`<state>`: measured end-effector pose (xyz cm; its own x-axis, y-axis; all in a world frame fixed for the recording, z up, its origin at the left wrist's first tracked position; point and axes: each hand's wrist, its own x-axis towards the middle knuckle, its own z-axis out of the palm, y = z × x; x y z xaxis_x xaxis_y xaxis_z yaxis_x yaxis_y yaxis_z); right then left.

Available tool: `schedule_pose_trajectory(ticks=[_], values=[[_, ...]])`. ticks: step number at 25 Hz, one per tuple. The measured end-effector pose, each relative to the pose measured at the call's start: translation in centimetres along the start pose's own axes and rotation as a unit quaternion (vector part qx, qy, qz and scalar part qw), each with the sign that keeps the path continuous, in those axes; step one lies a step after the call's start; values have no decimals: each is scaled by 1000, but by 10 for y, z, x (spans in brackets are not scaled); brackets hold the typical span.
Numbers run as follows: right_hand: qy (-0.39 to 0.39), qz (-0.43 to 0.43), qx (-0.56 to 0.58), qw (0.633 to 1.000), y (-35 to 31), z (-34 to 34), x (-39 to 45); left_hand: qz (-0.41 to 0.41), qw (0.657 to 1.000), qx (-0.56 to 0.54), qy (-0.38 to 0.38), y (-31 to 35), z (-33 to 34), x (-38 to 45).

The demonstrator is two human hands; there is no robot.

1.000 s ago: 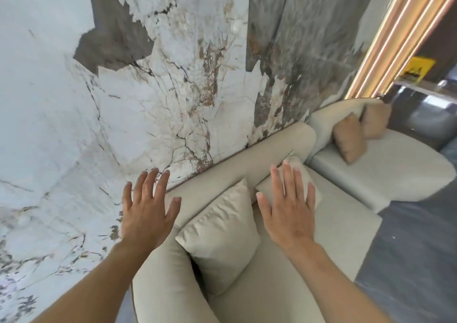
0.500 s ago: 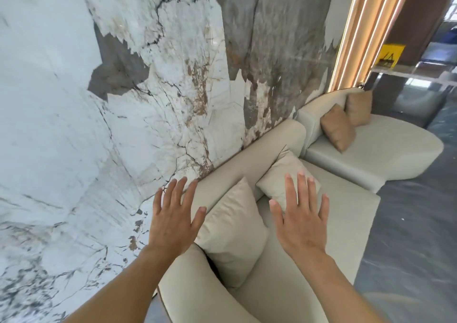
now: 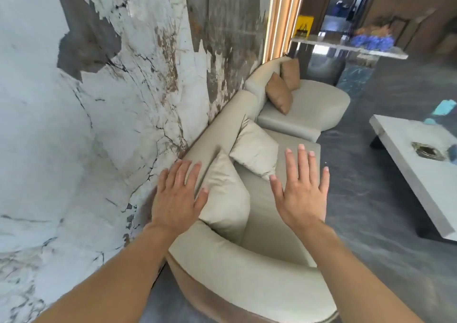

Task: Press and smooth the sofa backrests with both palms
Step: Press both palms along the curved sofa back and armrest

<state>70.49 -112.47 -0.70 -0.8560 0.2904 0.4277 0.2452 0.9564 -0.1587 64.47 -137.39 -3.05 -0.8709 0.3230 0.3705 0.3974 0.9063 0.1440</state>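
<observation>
Both palms flat, fingers spread, gripping nothing. Left hand (image 3: 176,198) over beige sofa backrest (image 3: 217,130) along marble wall (image 3: 103,125), contact unclear. Right hand (image 3: 300,190) hovers above seat (image 3: 272,224), beside cream cushion (image 3: 227,196).

Sofa (image 3: 259,268) along wall (image 3: 99,125) on left, two cushions (image 3: 227,199) on seat, table (image 3: 408,164) right.

Looks like a lounge or lobby, not a workshop: long beige sofa (image 3: 272,224) with cushions (image 3: 254,147) against a marble-slab wall (image 3: 74,125), lit vertical wall strips (image 3: 279,16), dark polished floor (image 3: 371,211), low white coffee table (image 3: 408,164), yellow caution sign (image 3: 304,26) in the back.
</observation>
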Motion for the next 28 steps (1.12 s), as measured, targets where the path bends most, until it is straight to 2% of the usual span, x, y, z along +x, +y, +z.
schedule_pose_trajectory(ticks=[7,14,20,28], values=[[-41,31,-60,997,-22,-12,-60,37,998,-44,-24,-17,1,-47],[-54,40,-30,997,-3,9,-115,100,993,0,-66,-3,20,-85],[-136,64,-15,989,7,60,-174,112,987,-14,-111,0,69,-111],[-241,86,-58,965,-3,191,-241,132,977,-48,-159,-35,202,-143]])
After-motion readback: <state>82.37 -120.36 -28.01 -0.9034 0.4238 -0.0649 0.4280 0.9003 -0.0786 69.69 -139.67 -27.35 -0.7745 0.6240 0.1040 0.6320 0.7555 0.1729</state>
